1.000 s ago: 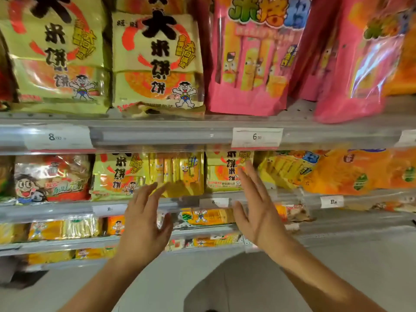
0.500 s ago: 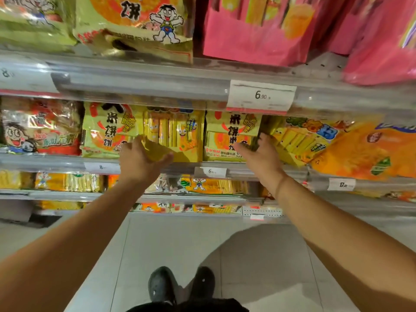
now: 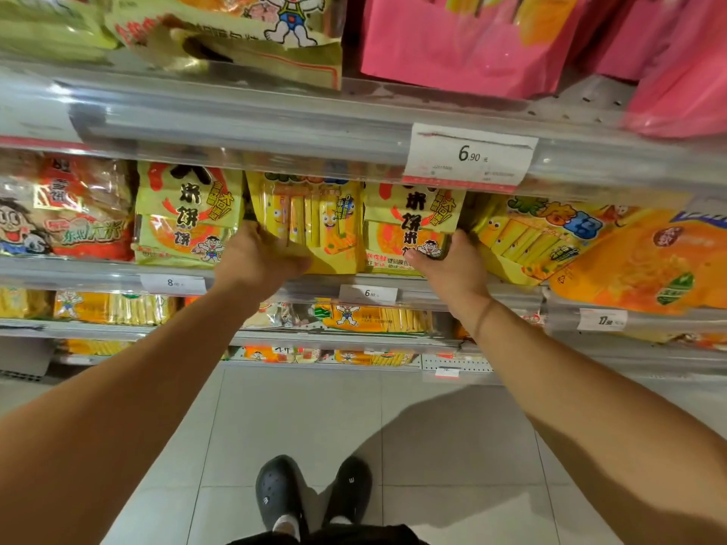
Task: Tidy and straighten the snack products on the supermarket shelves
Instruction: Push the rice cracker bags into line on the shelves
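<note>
Straightening step on the middle shelf point(image 3: 511, 297): your left hand point(image 3: 259, 257) grips the yellow stick-snack bag point(image 3: 314, 218), your right hand point(image 3: 452, 265) pinches the green cracker bag point(image 3: 413, 218) at the front edge (fingers partly hidden). Next, square both upright.

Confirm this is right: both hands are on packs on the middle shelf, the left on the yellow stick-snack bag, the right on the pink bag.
Not quite. In the head view the right hand grips the green-yellow rice cracker pack, not a pink bag; pink bags sit a shelf higher. The left hand does hold the yellow stick-snack bag.
</note>
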`<state>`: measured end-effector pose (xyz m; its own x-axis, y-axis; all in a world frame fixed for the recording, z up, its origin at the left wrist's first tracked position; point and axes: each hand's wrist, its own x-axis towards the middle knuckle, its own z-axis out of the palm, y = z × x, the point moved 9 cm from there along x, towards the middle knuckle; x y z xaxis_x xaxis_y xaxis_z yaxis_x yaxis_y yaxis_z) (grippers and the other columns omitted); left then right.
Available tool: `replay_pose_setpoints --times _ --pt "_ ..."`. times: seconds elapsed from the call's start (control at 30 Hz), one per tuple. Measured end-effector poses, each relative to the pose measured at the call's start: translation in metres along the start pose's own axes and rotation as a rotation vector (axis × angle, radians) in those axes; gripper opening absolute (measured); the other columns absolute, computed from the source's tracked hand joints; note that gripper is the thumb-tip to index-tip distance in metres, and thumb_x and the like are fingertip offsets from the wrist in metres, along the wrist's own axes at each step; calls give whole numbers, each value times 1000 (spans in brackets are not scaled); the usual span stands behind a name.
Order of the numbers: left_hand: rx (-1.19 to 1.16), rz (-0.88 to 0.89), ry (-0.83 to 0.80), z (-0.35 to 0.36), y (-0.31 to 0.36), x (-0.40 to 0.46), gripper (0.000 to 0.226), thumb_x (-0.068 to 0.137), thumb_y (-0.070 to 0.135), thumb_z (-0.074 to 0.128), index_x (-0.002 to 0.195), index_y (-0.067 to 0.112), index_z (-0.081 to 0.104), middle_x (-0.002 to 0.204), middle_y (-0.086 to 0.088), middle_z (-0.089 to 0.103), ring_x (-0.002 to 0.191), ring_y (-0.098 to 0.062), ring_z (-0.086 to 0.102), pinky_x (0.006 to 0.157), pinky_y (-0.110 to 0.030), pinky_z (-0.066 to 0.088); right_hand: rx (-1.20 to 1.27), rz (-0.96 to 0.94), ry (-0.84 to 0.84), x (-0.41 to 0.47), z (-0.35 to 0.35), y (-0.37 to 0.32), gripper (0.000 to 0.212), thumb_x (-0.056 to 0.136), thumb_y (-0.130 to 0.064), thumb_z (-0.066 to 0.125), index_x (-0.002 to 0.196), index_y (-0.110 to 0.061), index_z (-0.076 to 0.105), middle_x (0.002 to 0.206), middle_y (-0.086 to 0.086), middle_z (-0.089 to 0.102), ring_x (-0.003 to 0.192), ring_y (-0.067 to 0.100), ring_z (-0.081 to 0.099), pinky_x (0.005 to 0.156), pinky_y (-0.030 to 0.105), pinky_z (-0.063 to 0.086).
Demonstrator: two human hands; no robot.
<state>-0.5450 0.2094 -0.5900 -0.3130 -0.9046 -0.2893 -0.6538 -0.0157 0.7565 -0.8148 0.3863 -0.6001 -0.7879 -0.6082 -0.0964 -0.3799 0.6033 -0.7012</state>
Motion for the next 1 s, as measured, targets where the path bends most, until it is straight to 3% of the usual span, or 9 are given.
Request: replay_pose_setpoints --times 0.07,0.2,0.33,0.43,0.5,0.6,0.7,0.9,1.0 --pt "-4 60 49 -4 7 -3 63 63 40 89 103 15 47 89 4 58 87 -20 59 66 -32 47 -45 0 13 0 -3 -1 57 74 -54 77 109 -14 54 103 0 66 91 23 63 68 31 47" --pt "-340 99 -51 0 10 -2 44 74 29 85 96 18 49 78 -4 54 87 -18 66 83 -37 52 -74 26 7 0 -3 0 67 73 -55 77 117 -11 54 112 4 66 100 26 63 76 35 52" --pt "-378 84 -12 -8 7 -10 47 75 29 84 92 7 46 77 -5 39 75 -19 45 68 -33 44 -48 121 -34 7 -4 2 73 66 -51 84 119 -14 54 122 5 63 111 28 60 90 42 52" --pt "-503 39 -38 -21 -9 -20 71 72 29 86 126 3 48 107 -15 57 96 -28 62 85 -40 54 -70 157 -21 12 -11 1 69 59 -47 89 110 -14 56 113 4 66 104 27 63 86 41 54" --pt "-549 26 -48 -37 -25 -31 81 67 32 87 134 8 48 124 -20 60 108 -36 65 90 -48 56 -97 141 12 10 -14 -1 65 61 -47 88 104 -12 55 103 2 64 97 27 64 79 39 54" --pt "-572 57 13 -70 -59 -50 66 62 32 85 121 18 60 100 -4 74 89 -25 73 74 -38 62 -156 95 88 1 -16 -8 66 63 -51 85 101 -6 53 86 2 60 87 28 65 61 32 46" --pt "-599 25 72 -92 -101 -66 59 62 27 84 117 22 64 98 -5 75 88 -23 74 75 -40 61 -138 57 116 -8 -12 -15 57 64 -49 86 88 -11 49 80 4 61 68 21 58 50 28 38" --pt "-628 8 112 -115 -142 -78 55 63 29 83 114 23 63 99 -3 74 89 -21 73 70 -32 60 -55 52 116 -18 -16 -25 57 71 -39 84 104 -4 54 105 12 68 93 29 64 65 28 39" --pt "-616 6 91 -119 -154 -79 54 62 31 84 111 27 63 102 -7 73 95 -28 71 78 -42 59 -63 36 123 -21 -34 -26 59 68 -41 85 98 -3 53 98 14 67 88 29 64 66 37 46"
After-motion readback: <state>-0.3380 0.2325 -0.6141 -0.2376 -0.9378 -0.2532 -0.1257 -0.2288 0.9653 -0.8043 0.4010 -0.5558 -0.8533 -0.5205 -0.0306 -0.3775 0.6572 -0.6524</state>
